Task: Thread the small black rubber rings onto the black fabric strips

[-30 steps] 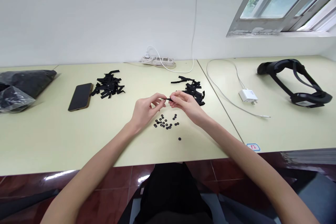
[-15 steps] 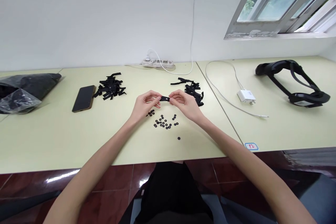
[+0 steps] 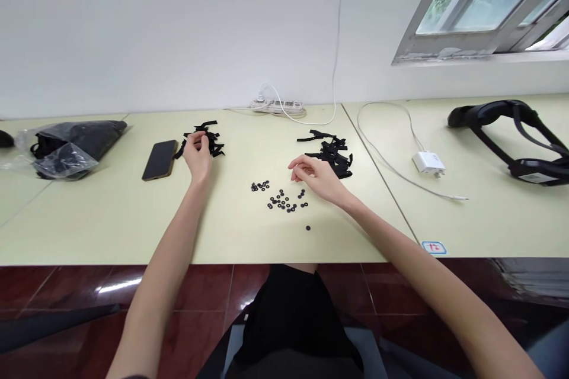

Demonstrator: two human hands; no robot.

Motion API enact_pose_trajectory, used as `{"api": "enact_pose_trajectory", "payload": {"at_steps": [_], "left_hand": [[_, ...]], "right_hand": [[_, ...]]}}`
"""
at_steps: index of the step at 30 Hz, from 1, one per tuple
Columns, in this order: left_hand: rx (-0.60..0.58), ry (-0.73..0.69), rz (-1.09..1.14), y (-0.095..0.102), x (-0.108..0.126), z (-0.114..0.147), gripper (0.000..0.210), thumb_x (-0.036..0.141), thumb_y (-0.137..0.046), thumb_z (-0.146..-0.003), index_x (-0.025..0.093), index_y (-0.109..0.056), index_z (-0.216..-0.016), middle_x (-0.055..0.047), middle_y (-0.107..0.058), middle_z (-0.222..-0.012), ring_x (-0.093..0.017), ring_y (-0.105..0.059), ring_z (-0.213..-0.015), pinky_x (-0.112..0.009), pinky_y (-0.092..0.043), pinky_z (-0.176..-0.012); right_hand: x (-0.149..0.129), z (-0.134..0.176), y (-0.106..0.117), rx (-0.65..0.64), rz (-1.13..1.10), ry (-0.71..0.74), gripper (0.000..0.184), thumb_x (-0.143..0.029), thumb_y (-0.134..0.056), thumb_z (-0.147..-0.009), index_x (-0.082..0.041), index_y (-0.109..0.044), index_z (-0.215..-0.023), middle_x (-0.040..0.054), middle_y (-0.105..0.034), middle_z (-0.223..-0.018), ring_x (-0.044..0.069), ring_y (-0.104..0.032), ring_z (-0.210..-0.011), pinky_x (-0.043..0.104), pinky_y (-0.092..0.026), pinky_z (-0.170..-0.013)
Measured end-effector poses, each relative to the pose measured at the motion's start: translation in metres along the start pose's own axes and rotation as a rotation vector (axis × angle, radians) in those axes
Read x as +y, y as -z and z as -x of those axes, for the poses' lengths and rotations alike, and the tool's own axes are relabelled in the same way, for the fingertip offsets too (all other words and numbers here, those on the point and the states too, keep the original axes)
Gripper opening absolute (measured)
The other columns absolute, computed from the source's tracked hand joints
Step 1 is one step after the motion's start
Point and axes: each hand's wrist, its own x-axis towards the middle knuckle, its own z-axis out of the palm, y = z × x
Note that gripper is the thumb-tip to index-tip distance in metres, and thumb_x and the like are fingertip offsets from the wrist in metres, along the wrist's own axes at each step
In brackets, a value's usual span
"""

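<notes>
My left hand (image 3: 198, 154) reaches over the left pile of black fabric strips (image 3: 216, 146), with thumb and fingers pinched together. Whatever is between those fingertips, if anything, blends into the dark pile. My right hand (image 3: 317, 176) hovers just in front of the right pile of black strips (image 3: 336, 157), its fingers loosely bent and apart with nothing seen in them. Small round black snap pieces (image 3: 283, 204) are scattered on the table below my right hand. A smaller cluster of snap pieces (image 3: 260, 186) is to their left, and one single snap piece (image 3: 308, 228) lies closer to me.
A phone (image 3: 160, 160) and a plastic bag with black contents (image 3: 80, 148) lie at the left. Against the wall sits a power strip (image 3: 280, 107). To the right are a white charger (image 3: 428, 163) with its cable and a black headset (image 3: 515, 139).
Both hands were holding a black strip with a snap between them; they have separated. My left hand has moved left to the left pile. The view has shifted slightly left.
</notes>
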Motion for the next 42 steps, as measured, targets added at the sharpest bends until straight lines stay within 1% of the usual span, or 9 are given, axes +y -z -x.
{"api": "enact_pose_trajectory", "payload": {"at_steps": [3,7,12,16,20,23,27,31,42], "left_hand": [[-0.012,0.037,-0.245,0.009,-0.005,-0.001,0.025,0.03,-0.057,-0.107,0.019,-0.069,-0.126,-0.015,-0.073,-0.123,-0.036,-0.059,-0.136,-0.061,-0.037,-0.129],[0.088,0.046,-0.466,0.02,-0.009,0.0,0.041,0.03,-0.065,-0.097,0.016,-0.068,-0.135,-0.026,-0.054,-0.159,-0.05,-0.038,-0.158,-0.071,-0.027,-0.132],[0.039,0.143,-0.582,0.029,-0.021,0.0,0.078,0.035,-0.063,-0.096,0.001,-0.043,-0.163,-0.04,-0.026,-0.18,-0.06,-0.009,-0.174,-0.084,-0.001,-0.134],[-0.034,0.224,-0.647,0.028,-0.022,0.001,0.093,0.04,-0.062,-0.098,-0.01,-0.03,-0.169,-0.046,-0.019,-0.18,-0.061,0.001,-0.174,-0.081,0.008,-0.135],[-0.034,0.087,-0.629,0.02,-0.011,0.005,0.084,0.038,-0.057,-0.101,-0.004,-0.035,-0.17,-0.038,-0.025,-0.182,-0.057,-0.005,-0.175,-0.082,0.005,-0.135],[-0.097,-0.122,-0.545,0.006,0.004,0.013,0.066,0.034,-0.056,-0.102,0.008,-0.05,-0.162,-0.029,-0.043,-0.176,-0.051,-0.025,-0.17,-0.077,-0.009,-0.139],[-0.313,-0.408,-0.378,-0.016,0.024,0.032,0.044,0.031,-0.054,-0.104,0.017,-0.065,-0.144,-0.021,-0.059,-0.16,-0.042,-0.045,-0.154,-0.062,-0.035,-0.134],[-0.534,-0.614,-0.273,-0.028,0.036,0.053,0.03,0.026,-0.052,-0.109,0.023,-0.072,-0.132,-0.015,-0.066,-0.154,-0.036,-0.052,-0.148,-0.059,-0.042,-0.13],[-0.605,-0.704,-0.225,-0.026,0.044,0.065,0.031,0.013,-0.052,-0.108,0.023,-0.077,-0.123,-0.011,-0.077,-0.137,-0.032,-0.064,-0.132,-0.053,-0.051,-0.116]], "right_hand": [[0.003,0.001,-0.001,-0.057,0.024,0.007,0.019,-0.035,-0.057,-0.107,-0.024,-0.072,-0.111,0.0022,-0.08,-0.089,0.02,-0.078,-0.085,0.039,-0.06,-0.087],[0.005,0.001,-0.001,-0.081,0.047,0.006,0.02,-0.036,-0.056,-0.107,-0.024,-0.071,-0.11,0.0023,-0.08,-0.088,0.02,-0.076,-0.082,0.038,-0.06,-0.085],[0.006,0.0,0.001,-0.079,0.081,0.005,0.021,-0.035,-0.054,-0.108,-0.024,-0.071,-0.111,0.0026,-0.081,-0.09,0.02,-0.077,-0.085,0.037,-0.059,-0.084],[0.006,-0.001,0.002,-0.073,0.098,0.007,0.02,-0.035,-0.055,-0.108,-0.024,-0.071,-0.112,0.0022,-0.081,-0.089,0.02,-0.077,-0.084,0.037,-0.058,-0.085],[0.002,-0.003,0.009,-0.026,0.115,0.004,0.019,-0.033,-0.054,-0.107,-0.026,-0.071,-0.11,0.001,-0.08,-0.087,0.021,-0.076,-0.084,0.039,-0.058,-0.087],[0.007,-0.006,0.021,0.101,0.264,0.018,0.018,-0.032,-0.054,-0.106,-0.026,-0.071,-0.107,0.0043,-0.081,-0.095,0.026,-0.075,-0.094,0.044,-0.058,-0.09],[0.031,-0.007,0.04,0.305,0.682,0.043,0.023,-0.028,-0.054,-0.105,-0.026,-0.074,-0.115,0.0155,-0.076,-0.127,0.04,-0.061,-0.13,0.06,-0.051,-0.111],[0.054,-0.006,0.057,0.285,0.843,-0.126,0.035,-0.03,-0.055,-0.103,-0.02,-0.074,-0.132,0.0212,-0.069,-0.143,0.045,-0.058,-0.134,0.064,-0.05,-0.114],[0.053,-0.01,0.067,0.367,0.784,-0.099,0.023,-0.035,-0.057,-0.105,-0.023,-0.076,-0.111,0.016,-0.082,-0.112,0.041,-0.066,-0.115,0.056,-0.055,-0.096]]}}
